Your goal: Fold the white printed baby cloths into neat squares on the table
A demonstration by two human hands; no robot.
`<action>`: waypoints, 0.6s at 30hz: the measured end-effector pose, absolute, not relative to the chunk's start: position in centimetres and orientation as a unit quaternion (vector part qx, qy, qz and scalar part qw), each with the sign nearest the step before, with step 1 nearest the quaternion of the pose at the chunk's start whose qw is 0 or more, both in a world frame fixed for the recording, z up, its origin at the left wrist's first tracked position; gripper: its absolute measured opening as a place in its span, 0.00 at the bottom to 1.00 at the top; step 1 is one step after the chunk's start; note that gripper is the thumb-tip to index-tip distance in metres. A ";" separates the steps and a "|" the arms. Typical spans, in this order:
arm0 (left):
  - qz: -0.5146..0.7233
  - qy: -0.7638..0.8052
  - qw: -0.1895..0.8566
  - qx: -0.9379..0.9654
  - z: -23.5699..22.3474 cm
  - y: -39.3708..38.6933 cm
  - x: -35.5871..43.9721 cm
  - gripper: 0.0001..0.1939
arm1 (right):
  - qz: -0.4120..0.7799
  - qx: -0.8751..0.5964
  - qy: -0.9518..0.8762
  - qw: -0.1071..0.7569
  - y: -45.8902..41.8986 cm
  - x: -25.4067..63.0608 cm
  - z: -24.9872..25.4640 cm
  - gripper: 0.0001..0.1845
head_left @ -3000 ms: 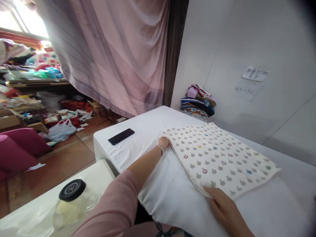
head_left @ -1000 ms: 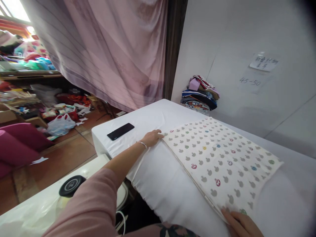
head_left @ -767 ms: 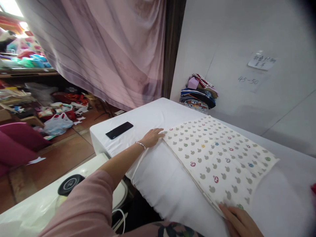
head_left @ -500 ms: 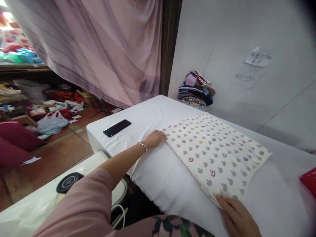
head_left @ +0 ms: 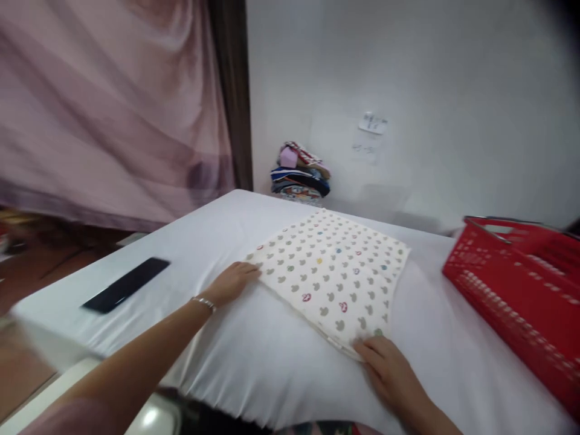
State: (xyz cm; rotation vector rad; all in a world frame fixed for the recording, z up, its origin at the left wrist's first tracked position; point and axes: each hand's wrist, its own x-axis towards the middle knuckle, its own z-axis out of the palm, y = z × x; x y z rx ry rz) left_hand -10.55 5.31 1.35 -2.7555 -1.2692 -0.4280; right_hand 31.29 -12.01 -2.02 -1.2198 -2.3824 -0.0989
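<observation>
A white cloth point(head_left: 326, 269) printed with small grey and coloured mushroom-like shapes lies folded flat on the white-covered table point(head_left: 281, 356). My left hand point(head_left: 233, 282) is closed on its left near corner, a bracelet on the wrist. At the right near corner, my right hand point(head_left: 385, 365) pinches the cloth's edge between thumb and fingers. Along the near side, the layered edges of the cloth show between the two hands. The picture is slightly blurred.
A black phone point(head_left: 127, 285) lies on the table at left. On the right stands a red plastic basket point(head_left: 521, 296). Folded clothes point(head_left: 301, 172) are stacked by the wall, below paper notes point(head_left: 373, 123). A pink curtain point(head_left: 113, 109) hangs at left.
My view has turned to the right, so the red basket now shows far more fully. Both hands keep hold of the same cloth corners, and the cloth lies much as before.
</observation>
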 end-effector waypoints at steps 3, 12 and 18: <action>-0.153 -0.415 0.029 -0.896 1.0 6.5 -11.0 0.20 | -0.013 -0.468 -0.858 0.211 -12.0 30.7 -1.5 0.21; -0.228 -0.355 0.042 -0.906 1.3 3.8 -5.2 0.16 | -0.002 -0.482 -0.849 0.218 -12.1 30.1 -0.4 0.18; -0.221 -0.255 -0.049 -0.940 1.9 -3.3 5.4 0.27 | -0.005 -0.478 -0.841 0.254 -11.1 29.8 0.7 0.15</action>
